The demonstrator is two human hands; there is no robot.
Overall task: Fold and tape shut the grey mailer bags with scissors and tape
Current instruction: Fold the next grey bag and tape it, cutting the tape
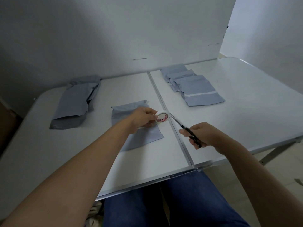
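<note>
Scissors (185, 127) gripped in right hand (202, 135), tips at tape roll (162, 118) pinched by left hand (144, 117). Mailer bag (144, 136) lies under left hand. Best keep strip taut, snip close to roll, then press over fold.

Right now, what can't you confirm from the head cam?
- Free end of tape on the white tape roll: too small, and the left hand covers part of the roll.
- Fold on the middle grey mailer bag: left forearm crosses it.
- Black-handled scissors: blade gap too thin to judge; right hand wraps the handles.
- Red print on roll: blurred.
</note>
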